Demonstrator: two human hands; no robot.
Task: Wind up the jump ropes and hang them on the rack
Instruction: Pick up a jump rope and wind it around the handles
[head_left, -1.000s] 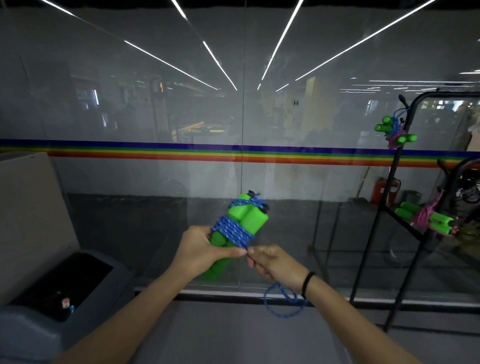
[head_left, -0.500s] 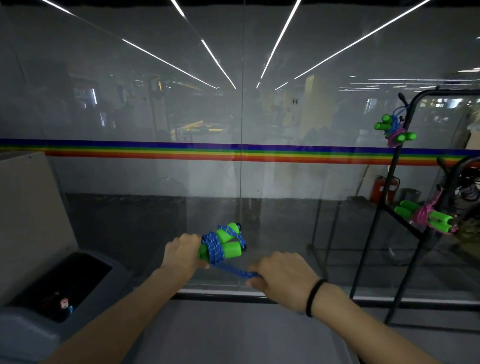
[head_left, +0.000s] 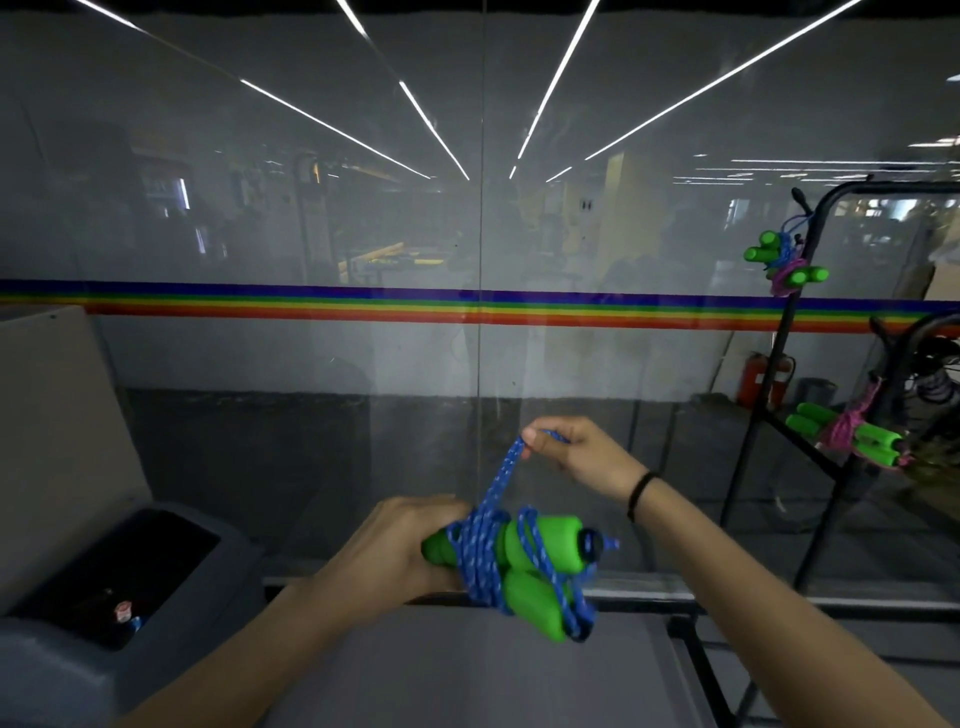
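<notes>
**A:** so where's the jump rope sitting right now?

**B:** it's being held out in front of the person, low in the middle of the view. The left hand (head_left: 395, 551) is gripping the near ends of the two green handles (head_left: 540, 564), fingers curled round them. The handles are lying side by side and pointing off to the right. The blue cord (head_left: 480, 551) is going round the pair in several turns, mostly bunching up right next to that hand.

**A:** and the other hand?

**B:** the right hand (head_left: 576, 452) is sitting higher and a bit to the right, pinching a loop of the same cord between thumb and fingertips. The strand is running taut from that pinch down to the wraps. There's a black band (head_left: 640, 493) on that wrist.

**A:** anything hanging on the rack?

**B:** yep, the black rack (head_left: 782, 332) is standing at the right edge, well apart from both hands. An upper bundle (head_left: 761, 254) with green handles and blue and pink cord is hanging near the top of the post. A lower bundle (head_left: 872, 440) with pink cord is hanging on a slanting bar further down. The rope in the hands isn't touching the rack at all.

**A:** what's around them?

**B:** a rainbow stripe (head_left: 363, 304) is running across the glass wall straight ahead, and a grey bin (head_left: 62, 665) with a dark opening is sitting at the lower left. A red fire extinguisher (head_left: 753, 379) is showing just beside the rack's post, further back.
</notes>
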